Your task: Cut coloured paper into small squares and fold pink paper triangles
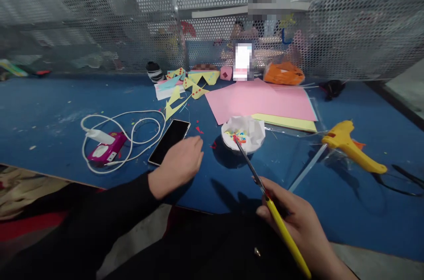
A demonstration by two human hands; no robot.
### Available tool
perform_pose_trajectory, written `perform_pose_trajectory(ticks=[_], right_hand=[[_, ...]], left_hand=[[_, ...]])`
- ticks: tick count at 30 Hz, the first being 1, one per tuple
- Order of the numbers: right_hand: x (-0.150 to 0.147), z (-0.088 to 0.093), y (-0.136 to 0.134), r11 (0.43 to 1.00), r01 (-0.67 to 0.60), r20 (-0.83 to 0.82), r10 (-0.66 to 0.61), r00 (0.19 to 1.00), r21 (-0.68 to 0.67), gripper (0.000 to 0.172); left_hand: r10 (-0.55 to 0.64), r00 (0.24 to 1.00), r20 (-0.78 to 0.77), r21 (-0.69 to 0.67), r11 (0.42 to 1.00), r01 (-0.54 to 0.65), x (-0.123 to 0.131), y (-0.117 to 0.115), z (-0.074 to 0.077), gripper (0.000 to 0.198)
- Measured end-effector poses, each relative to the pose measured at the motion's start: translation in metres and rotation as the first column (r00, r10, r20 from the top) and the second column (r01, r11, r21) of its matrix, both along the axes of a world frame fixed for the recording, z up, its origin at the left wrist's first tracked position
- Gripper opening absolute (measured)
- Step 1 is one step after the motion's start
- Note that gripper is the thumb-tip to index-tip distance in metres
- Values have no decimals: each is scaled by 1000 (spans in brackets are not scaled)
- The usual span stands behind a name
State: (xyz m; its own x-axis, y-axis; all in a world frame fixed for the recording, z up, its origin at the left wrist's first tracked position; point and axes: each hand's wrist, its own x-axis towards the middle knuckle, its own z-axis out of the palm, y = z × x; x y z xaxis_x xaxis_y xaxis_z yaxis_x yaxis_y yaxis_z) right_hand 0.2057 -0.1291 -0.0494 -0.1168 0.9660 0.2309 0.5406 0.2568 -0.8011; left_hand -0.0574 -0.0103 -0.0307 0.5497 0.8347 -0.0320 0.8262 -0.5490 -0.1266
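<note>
Well to the left of my grip sits a purple power block (114, 145) with a white plug (102, 137) in it. Closer in, my left hand (179, 160) is palm down by the near end of a dark-screened phone (170, 138), fingers together and lightly curled; the palm is hidden, so I cannot tell whether they close on anything. Past those fingers lie a few red scraps (199, 130) and, farther ahead, yellow cutouts (198, 91) with red diamonds.

Ahead and just left of my right hand (300, 218) stands the paper-lined bowl (256, 130). I judge the step in hand to be picking among its contents: my right fingers are wrapped round a yellow-handled tool (274, 213), its tip down at the coloured bits (240, 138). The move calls for a light, steady touch — a hard push could tip the bowl.

The tool is long and slim, red where the yellow handle meets dark metal; scissors or tweezers, I cannot tell — nor whether the tip grips a bit. The bowl's white lining is crumpled, and its bits are small, red, yellow and blue. Beyond it lie pink sheets (258, 99); right of my grip rests a yellow glue gun (342, 136).
</note>
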Motion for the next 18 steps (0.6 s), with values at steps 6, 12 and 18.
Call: perform_pose_trajectory(ticks=[6, 12, 18], right_hand=[[-5, -2, 5, 999, -53, 2, 53, 999, -9, 38], [-6, -2, 3, 999, -29, 4, 29, 1000, -21, 39], [-1, 0, 1, 1000, -22, 2, 22, 1000, -8, 37]], left_hand=[[-22, 999, -48, -21, 1000, 21, 4, -8, -16, 51], [65, 998, -27, 47, 997, -64, 19, 70, -24, 49], [91, 994, 61, 74, 993, -95, 28, 65, -15, 54]])
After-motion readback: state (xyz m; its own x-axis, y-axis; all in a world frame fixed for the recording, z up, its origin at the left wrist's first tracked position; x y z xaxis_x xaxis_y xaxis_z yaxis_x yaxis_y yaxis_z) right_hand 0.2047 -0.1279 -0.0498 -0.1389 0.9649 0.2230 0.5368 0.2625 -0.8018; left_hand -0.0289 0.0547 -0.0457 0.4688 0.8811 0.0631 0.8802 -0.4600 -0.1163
